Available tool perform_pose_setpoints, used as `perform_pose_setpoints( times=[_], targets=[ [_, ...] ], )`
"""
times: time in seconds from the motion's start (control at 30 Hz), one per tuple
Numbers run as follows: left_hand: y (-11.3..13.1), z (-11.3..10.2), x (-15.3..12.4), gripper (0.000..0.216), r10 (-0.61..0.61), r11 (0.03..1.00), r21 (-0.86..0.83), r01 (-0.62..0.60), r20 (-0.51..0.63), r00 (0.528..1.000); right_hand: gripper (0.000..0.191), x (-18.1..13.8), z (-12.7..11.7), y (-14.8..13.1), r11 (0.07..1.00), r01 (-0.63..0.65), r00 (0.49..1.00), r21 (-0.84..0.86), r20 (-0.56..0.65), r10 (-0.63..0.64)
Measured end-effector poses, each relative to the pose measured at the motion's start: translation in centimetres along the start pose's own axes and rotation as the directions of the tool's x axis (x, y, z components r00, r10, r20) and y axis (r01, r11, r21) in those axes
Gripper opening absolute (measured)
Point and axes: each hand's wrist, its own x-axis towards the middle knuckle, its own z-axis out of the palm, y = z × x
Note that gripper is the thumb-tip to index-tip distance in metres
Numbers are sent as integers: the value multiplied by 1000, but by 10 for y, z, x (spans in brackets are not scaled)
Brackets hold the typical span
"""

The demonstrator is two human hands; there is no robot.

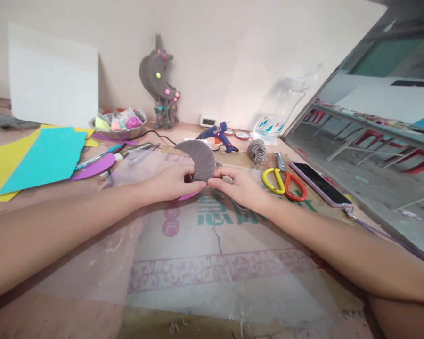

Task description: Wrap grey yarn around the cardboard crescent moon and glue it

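A: Hands?
B: My L hand (173, 181) is gripping the moon (205, 160) at its lower L; my R hand (238, 186) is pinching the bottom R edge, thumb + finger.
A: Doing it well?
B: Prob. means pressing lightly, fingertips on the rim only, so strands (201, 153) aren't bunching.
A: Where's it sitting, how's it looking?
B: I'm holding it over the plastic sheet (268, 282), approx. centre; it's showing grey, close-laid strands, upper tip pointing L.

The yarn-wrapped crescent (204, 162) is grey with fine streaks; behind it, a dark-blue glue gun (214, 132); right of it, yellow-and-orange-handled scissors (288, 177); left of it, a turquoise sheet (45, 160).
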Motion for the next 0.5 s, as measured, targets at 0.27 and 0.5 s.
perform_pose_setpoints(
  times=[0.27, 0.5],
  targets=[
    [-7, 0, 2, 17, 83, 993, -82, -80, 26, 996, 18, 0, 0, 1, 1000, 13, 1000, -17, -6, -13],
    [-4, -1, 1, 25, 61, 998, -25, -62, -33, 998, 18, 0, 0, 5, 1000, -21, 999, 7, -25, 21]
  ],
)
